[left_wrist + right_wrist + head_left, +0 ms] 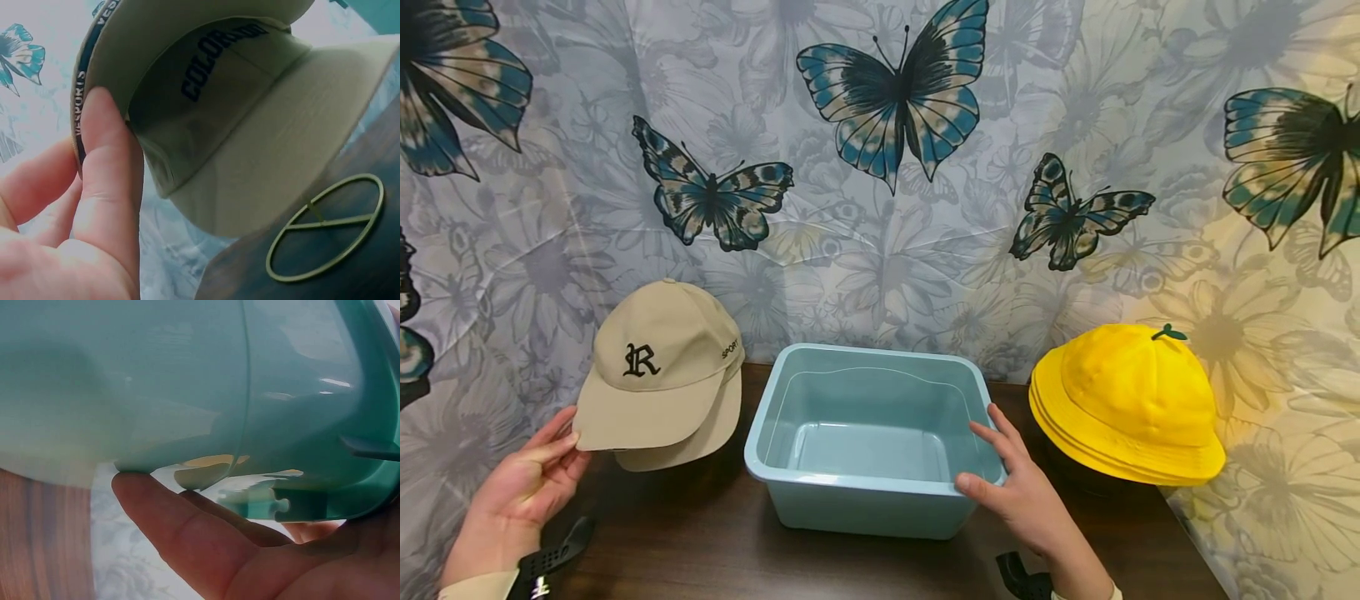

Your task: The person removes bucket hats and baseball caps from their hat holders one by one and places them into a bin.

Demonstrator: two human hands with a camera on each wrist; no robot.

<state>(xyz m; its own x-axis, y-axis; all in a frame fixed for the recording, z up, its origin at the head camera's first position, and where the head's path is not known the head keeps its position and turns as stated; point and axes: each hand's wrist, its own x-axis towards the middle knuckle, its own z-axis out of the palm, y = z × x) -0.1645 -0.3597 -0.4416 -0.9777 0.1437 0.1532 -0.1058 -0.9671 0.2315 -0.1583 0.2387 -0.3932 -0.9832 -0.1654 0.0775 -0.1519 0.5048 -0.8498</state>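
On the left, a beige baseball cap (655, 408) with a black R sits over a second beige cap (287, 125) lettered COLORADO. My left hand (538, 479) pinches the upper cap's brim at its left edge, thumb and fingers on either side. In the middle stands a light blue plastic basin (865, 508) with nothing in it. My right hand (1018, 479) grips the basin's front right corner, the thumb on the front rim and fingers over the right rim. In the right wrist view, fingers (181, 519) touch the basin wall.
Stacked yellow bucket hats (1127, 408), the top one with a green sprout, stand to the right. A wire ring base (325, 225) sits on the dark wooden table (685, 542) below the caps. A butterfly-print cloth (880, 267) hangs close behind everything.
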